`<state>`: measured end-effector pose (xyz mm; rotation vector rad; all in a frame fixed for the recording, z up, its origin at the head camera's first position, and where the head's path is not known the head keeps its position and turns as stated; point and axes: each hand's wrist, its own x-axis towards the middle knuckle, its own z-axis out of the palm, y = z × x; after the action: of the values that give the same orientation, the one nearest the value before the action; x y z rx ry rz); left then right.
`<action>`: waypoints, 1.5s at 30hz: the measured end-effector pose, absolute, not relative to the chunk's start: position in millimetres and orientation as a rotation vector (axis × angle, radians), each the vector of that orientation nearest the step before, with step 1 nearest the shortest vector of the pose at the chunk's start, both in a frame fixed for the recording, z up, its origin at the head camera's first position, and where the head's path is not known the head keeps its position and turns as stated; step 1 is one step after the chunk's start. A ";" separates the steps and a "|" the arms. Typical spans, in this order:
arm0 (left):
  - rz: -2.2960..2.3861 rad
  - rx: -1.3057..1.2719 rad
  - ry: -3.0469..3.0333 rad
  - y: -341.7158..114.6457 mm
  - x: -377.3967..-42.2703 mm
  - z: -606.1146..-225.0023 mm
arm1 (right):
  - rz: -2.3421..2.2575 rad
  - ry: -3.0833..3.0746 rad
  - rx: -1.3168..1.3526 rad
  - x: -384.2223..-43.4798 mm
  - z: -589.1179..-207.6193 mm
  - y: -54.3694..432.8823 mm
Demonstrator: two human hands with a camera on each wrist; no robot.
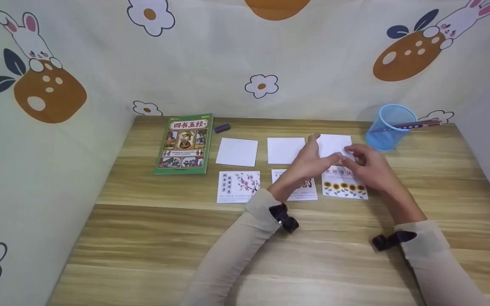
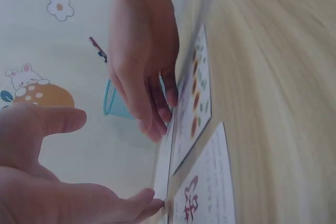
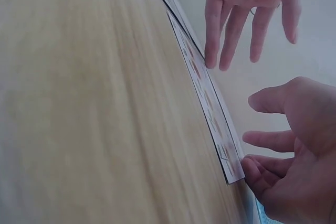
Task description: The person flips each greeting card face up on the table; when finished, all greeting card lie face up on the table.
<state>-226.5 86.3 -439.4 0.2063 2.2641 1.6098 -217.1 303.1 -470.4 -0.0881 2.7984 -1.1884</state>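
Observation:
My left hand (image 1: 306, 163) stretches over the middle printed card (image 1: 309, 193), its fingers straight and fingertips at the left side of the right blank white card (image 1: 336, 144). Across that card, my right hand (image 1: 372, 168) has loosely bent fingers at the card's right edge. In the right wrist view, lower fingertips of the right hand (image 3: 299, 150) rest at a card corner, while thumb and forefinger stand apart from it. Just below lies a sunflower card (image 1: 345, 189), its top partly covered by the right hand. The left wrist view shows the left thumb (image 2: 65, 120) spread from the fingers.
Two more blank white cards (image 1: 237, 152) lie left in the upper row, above a plum-blossom card (image 1: 238, 187). A green-edged book (image 1: 185, 144) and a dark small stick (image 1: 222, 128) sit further left. A blue mesh cup (image 1: 385, 136) with pencils stands right, near the curtain.

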 end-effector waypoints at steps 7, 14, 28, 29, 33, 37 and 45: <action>1.825 0.105 2.129 84.5 -230.6 -445.8 | -1.208 2.811 -0.085 -215.1 -472.8 303.0; 1.919 0.051 1.983 83.8 -234.2 -446.3 | -1.213 2.833 -0.135 -215.6 -473.0 304.3; 2.018 0.029 1.940 83.9 -236.5 -445.0 | -1.287 2.767 -0.121 -216.2 -472.3 305.1; 2.055 0.037 1.923 84.5 -236.6 -444.9 | -1.297 2.765 -0.129 -216.4 -472.3 304.6; 2.195 0.110 1.782 87.3 -236.9 -446.7 | -1.357 2.781 -0.204 -217.4 -472.9 302.0; 2.205 0.259 1.604 87.6 -237.2 -448.4 | -1.439 2.863 -0.217 -216.4 -473.5 298.1; 1.895 0.434 1.662 84.9 -239.0 -451.0 | -1.576 3.011 -0.026 -213.5 -468.9 297.4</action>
<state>-239.0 84.9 -451.0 0.4339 1.6621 1.8951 -213.5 297.4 -468.9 -0.0263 3.0112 -1.5756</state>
